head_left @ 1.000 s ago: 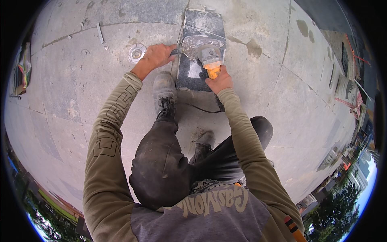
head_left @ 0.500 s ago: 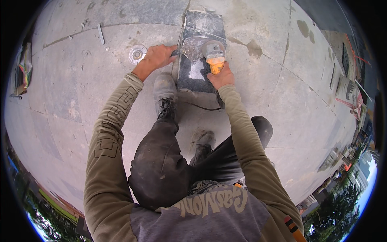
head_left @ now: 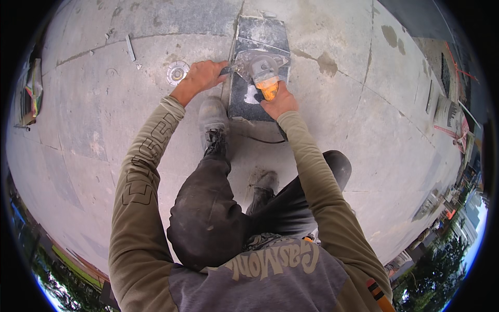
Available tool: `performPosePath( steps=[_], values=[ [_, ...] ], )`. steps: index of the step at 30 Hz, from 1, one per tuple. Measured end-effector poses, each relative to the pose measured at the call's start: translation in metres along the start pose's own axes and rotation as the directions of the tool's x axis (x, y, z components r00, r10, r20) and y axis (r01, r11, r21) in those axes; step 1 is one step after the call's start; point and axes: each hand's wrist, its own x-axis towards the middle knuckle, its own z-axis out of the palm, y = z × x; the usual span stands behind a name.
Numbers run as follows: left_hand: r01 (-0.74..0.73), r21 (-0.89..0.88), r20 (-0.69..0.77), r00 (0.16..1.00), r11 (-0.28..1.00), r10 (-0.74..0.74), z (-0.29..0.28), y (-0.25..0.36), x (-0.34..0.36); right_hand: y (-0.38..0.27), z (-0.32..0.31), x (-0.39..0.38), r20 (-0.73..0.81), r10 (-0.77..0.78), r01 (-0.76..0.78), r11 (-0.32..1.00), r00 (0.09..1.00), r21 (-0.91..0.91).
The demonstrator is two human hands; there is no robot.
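Observation:
My left hand (head_left: 204,77) is closed round the dark handle of what looks like a trowel (head_left: 240,66). Its grey metal blade lies across a dark stone slab (head_left: 262,31) on the floor. My right hand (head_left: 280,102) grips the yellow body of an angle grinder (head_left: 266,78). The grinder's grey head sits over the blade and hides its middle; the disc underneath cannot be made out. Below the blade, a pale patch (head_left: 251,94) shows on the slab.
A round metal disc (head_left: 178,73) lies on the concrete floor (head_left: 78,104) beside my left hand. Farther left is a thin strip (head_left: 130,48). A dark cord (head_left: 260,139) runs near the slab's front edge. My boot (head_left: 213,114) stands close to the slab's left corner. Bags (head_left: 448,119) lie far right.
The grinder and my right hand have shifted left along the blade, uncovering more of its right end. My left hand stays nearly where it was.

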Motion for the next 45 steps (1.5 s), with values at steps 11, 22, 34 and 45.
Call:
performPosePath(
  steps=[11,22,34,45],
  values=[
    [-0.019,-0.030,-0.026,0.999,0.999,0.019,0.001,0.000,0.001,0.029,-0.013,0.020,-0.176,0.109,-0.077,0.981,0.978,0.181],
    [-0.004,-0.013,-0.001,1.000,1.000,0.004,0.003,-0.002,-0.003,0.037,-0.012,0.023,-0.166,0.103,-0.070,0.979,0.981,0.192],
    [0.056,-0.139,-0.016,0.998,0.989,-0.059,0.011,0.000,0.000,0.011,-0.012,0.004,0.026,0.103,-0.106,0.978,0.994,0.179],
    [0.360,-0.831,0.401,0.916,-0.425,-0.008,0.010,-0.012,-0.044,0.054,-0.085,-0.013,-0.169,0.204,0.104,0.295,0.964,0.950]
  ],
)
